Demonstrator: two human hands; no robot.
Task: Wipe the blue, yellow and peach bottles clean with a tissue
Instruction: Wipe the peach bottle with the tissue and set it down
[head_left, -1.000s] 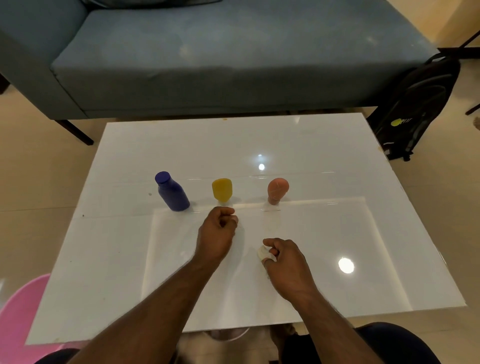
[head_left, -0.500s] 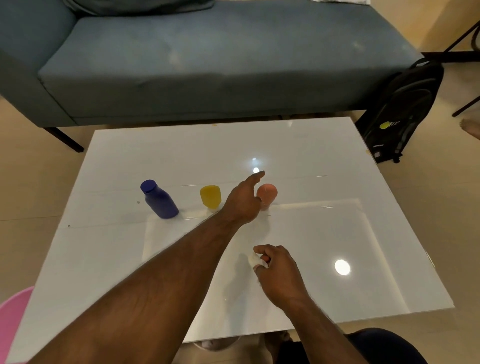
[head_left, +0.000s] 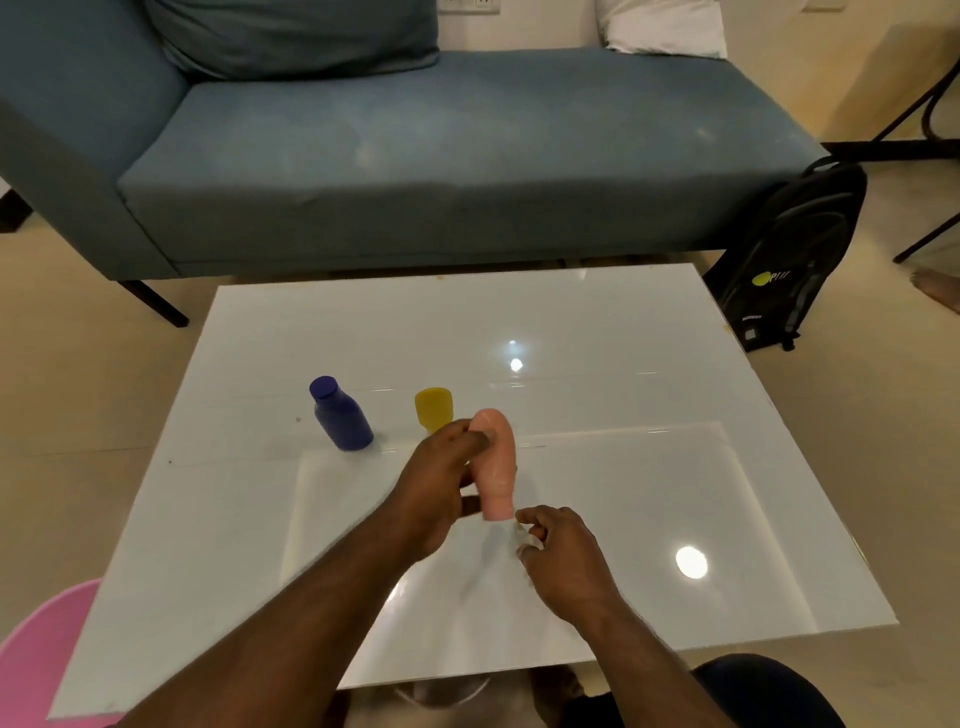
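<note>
My left hand grips the peach bottle and holds it lifted above the white table, tilted with one end toward me. My right hand is just below that near end, pinching a small white tissue between its fingertips, close to the bottle. The blue bottle stands upright on the table to the left. The yellow bottle stands beside it, partly hidden behind my left hand.
A blue-grey sofa runs behind the table. A black backpack leans at the sofa's right end. A pink seat shows at the lower left. Ceiling lights glare on the glossy tabletop.
My left hand reached over to the peach bottle, took hold of it and lifted it toward me. My right hand with the tissue rose slightly to meet it. The view tilted upward.
</note>
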